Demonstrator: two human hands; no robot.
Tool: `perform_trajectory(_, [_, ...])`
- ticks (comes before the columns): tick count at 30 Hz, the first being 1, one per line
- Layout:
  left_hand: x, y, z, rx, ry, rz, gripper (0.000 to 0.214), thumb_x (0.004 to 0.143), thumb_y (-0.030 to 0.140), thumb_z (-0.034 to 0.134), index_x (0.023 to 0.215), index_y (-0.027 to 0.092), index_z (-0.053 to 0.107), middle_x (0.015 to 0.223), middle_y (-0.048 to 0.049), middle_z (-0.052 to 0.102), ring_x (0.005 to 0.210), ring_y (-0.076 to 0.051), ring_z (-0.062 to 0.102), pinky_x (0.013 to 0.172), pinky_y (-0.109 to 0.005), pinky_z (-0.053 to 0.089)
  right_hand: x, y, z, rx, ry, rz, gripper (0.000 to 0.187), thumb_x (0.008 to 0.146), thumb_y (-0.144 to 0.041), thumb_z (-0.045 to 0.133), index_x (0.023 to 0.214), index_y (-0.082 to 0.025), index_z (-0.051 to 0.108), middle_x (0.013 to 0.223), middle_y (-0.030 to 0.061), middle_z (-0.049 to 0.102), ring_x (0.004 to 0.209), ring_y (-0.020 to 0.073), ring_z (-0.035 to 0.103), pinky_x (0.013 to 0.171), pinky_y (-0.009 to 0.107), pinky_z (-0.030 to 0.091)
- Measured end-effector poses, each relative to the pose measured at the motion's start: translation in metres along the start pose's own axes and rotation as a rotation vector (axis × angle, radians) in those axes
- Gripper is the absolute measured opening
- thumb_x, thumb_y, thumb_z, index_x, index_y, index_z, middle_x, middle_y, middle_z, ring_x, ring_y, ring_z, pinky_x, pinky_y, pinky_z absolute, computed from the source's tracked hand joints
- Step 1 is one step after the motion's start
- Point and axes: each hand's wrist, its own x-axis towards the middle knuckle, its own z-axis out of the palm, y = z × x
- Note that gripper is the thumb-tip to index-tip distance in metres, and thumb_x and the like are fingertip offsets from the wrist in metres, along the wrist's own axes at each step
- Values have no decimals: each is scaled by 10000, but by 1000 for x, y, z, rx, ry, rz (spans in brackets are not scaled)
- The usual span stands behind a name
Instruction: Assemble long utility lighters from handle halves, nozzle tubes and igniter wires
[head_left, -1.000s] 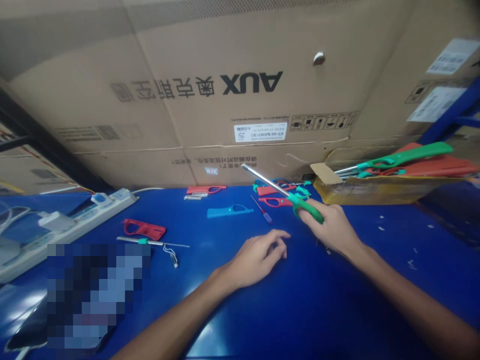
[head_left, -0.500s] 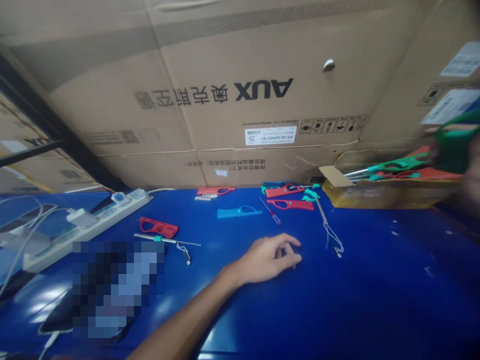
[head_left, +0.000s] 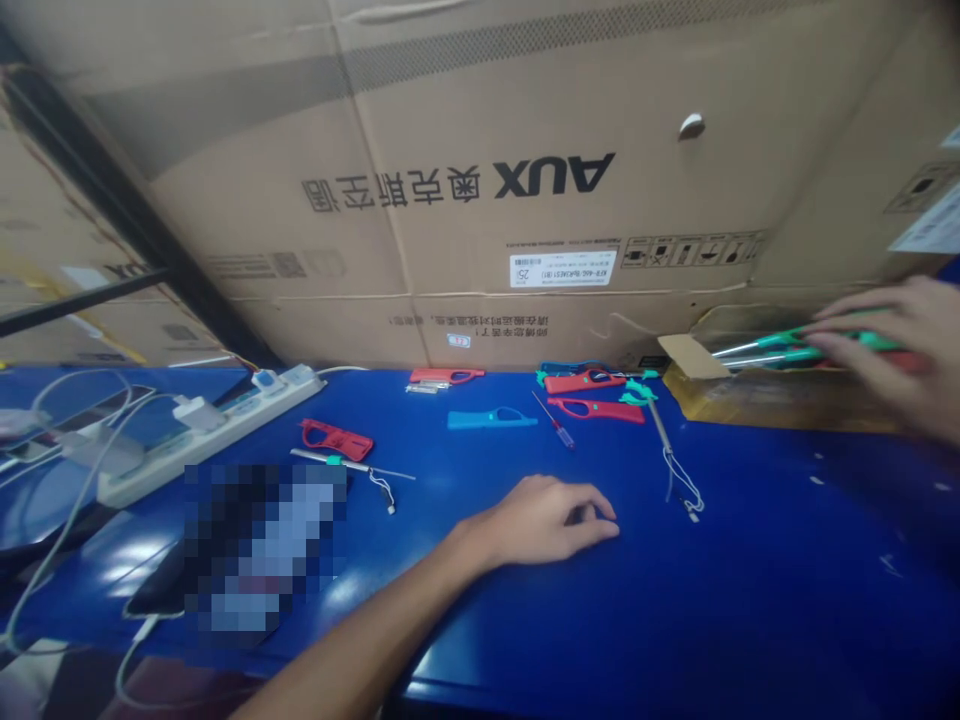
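My left hand (head_left: 551, 520) rests on the blue tabletop, fingers loosely curled, with a gap between thumb and fingers and nothing in it. At the right, my right hand (head_left: 900, 335) is over a low cardboard box (head_left: 780, 408), its thumb and fingers around a green long-nosed lighter (head_left: 784, 340). More lighters with green and red bodies lie under that hand, partly hidden. Beyond my left hand are a small screwdriver (head_left: 559, 425), a blue lighter shell (head_left: 491, 418) and red lighter shells (head_left: 600, 410). A metal lighter tube with white wires (head_left: 667, 450) lies right of them.
At the left are a white power strip (head_left: 217, 440) with plugs and a blurred-out dark device (head_left: 161, 575) on a cable. A red half-shell (head_left: 337, 440) and another wired tube (head_left: 315, 457) lie near them. A large AUX carton (head_left: 450, 100) stands behind the table.
My right hand has moved with the green thing it held, lowering over the box. My left hand stays on the table, thumb and fingers slightly closer together. The view has shifted slightly.
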Motion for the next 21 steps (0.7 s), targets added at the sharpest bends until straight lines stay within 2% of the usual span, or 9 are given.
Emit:
perform_trajectory(1, [0,0,2,41,14,12,269,1025,432,531,1136,261,706,875,25,757,783,-132,697,718,-235,455,6,-28,8,31,51,-121,234,1008,-443,508,928,-299,673,952,119,716,867,295,641,831,516,475])
perform_trajectory(3, [1,1,5,111,39,48,276,1054,397,477,1126,263,707,891,24,757,814,-143,706,745,-245,460,12,-76,25,51,0,-281,139,987,-345,575,942,-264,679,954,89,737,895,277,658,929,510,484])
perform_trajectory(5, [1,1,5,134,41,77,315,1073,400,432,1097,249,708,892,20,749,824,-146,701,767,-248,465,12,-108,46,102,-71,-280,180,1007,-301,541,986,-216,697,1022,98,745,951,254,678,882,430,523])
perform_trajectory(7, [-1,2,2,104,31,81,397,1097,395,346,1059,230,705,864,16,730,820,-140,689,791,-247,474,3,-120,67,136,-112,-209,286,1042,-319,471,964,-187,712,979,96,753,900,226,697,828,376,538])
perform_trajectory(9, [-3,2,-1,63,34,75,459,1111,367,261,1057,223,694,844,15,708,832,-135,680,825,-251,483,-10,-119,84,83,-206,-98,393,1059,-406,415,981,-174,723,981,104,760,874,240,713,746,362,533])
perform_trajectory(11, [-4,2,-3,43,53,74,453,1109,325,226,1125,234,669,872,17,700,870,-136,676,861,-264,486,-22,-110,93,7,-343,76,457,1060,-473,372,1042,-178,721,1010,110,769,853,264,731,650,352,508])
perform_trajectory(15, [-5,0,-1,48,113,76,320,1003,171,392,1262,253,562,1019,14,704,906,-143,659,851,-279,489,-34,-91,96,-37,-564,366,479,1037,-526,387,1169,-179,690,973,110,782,883,316,740,644,368,489])
perform_trajectory(18, [-2,-4,0,44,189,122,288,877,46,433,1065,222,563,1069,-2,684,917,-142,635,823,-271,481,-36,-84,98,75,-631,421,496,993,-567,460,1230,-179,658,861,73,765,826,288,727,633,353,473])
perform_trajectory(21, [-1,-8,-1,48,216,188,251,844,-17,404,841,198,533,1146,-13,664,1019,-138,621,841,-258,473,-41,-80,101,193,-640,423,504,956,-591,501,1225,-194,654,791,35,734,719,234,694,605,332,456])
